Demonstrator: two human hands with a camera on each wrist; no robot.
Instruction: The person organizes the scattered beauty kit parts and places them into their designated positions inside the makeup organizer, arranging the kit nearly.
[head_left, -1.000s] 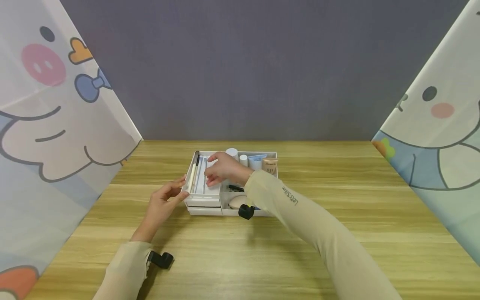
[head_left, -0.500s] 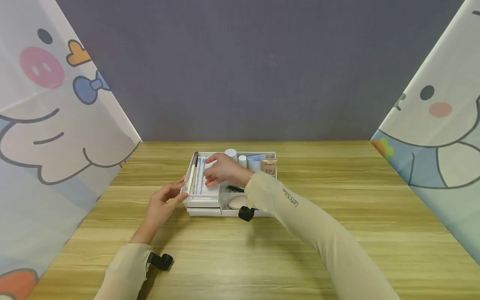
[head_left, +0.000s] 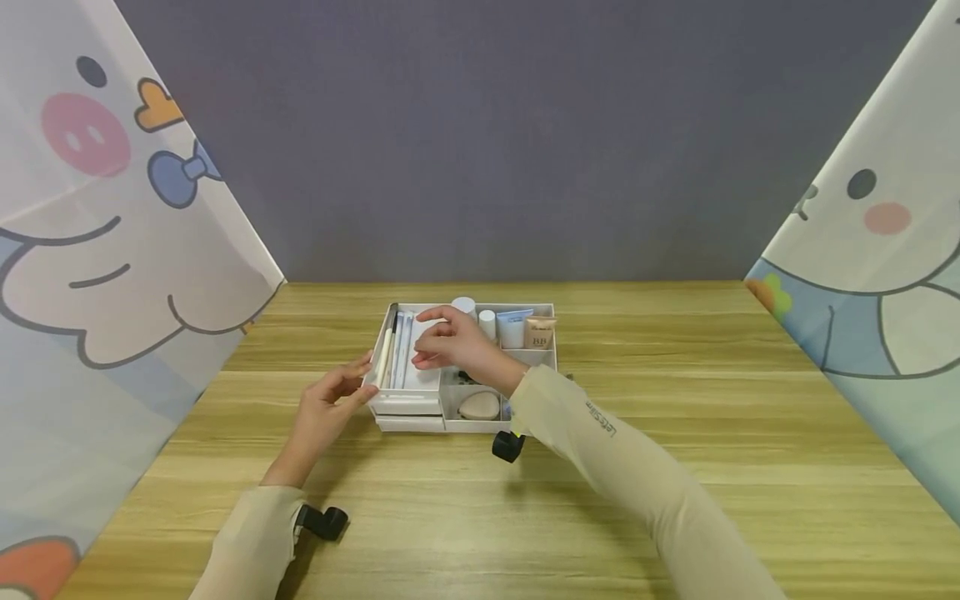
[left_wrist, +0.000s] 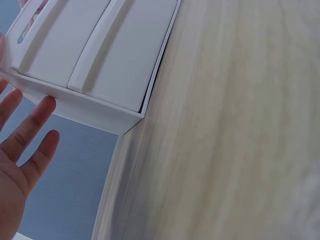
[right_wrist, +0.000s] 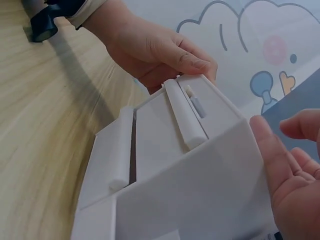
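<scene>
In the head view a white makeup organizer (head_left: pixel 408 404) with drawers stands on the wooden table. My left hand (head_left: pixel 330 400) holds its left front corner, thumb at the rim and fingers on the side wall. In the left wrist view the other fingers (left_wrist: pixel 36 125) are spread against or beside that wall. Within the top left compartment lie a cream-handled makeup brush (head_left: pixel 385 354) and slim whitish sticks (head_left: pixel 402 350), side by side. Over the compartment's right part hovers my right hand (head_left: pixel 465 343), its fingers loosely bent and nothing between them.
Other compartments hold a white jar (head_left: pixel 463 306), a white-capped bottle (head_left: pixel 487 323), a light blue tube (head_left: pixel 513 328), a tan BB cream tube (head_left: pixel 539 332) and a beige oval puff (head_left: pixel 478 407). Printed cartoon panels (head_left: pixel 112 275) flank the table; a grey wall (head_left: pixel 487 142) stands behind.
My right hand has let go of a slim whitish stick, which has moved left beside the others, and has drawn back slightly to the right. My left hand has stayed at the corner.
</scene>
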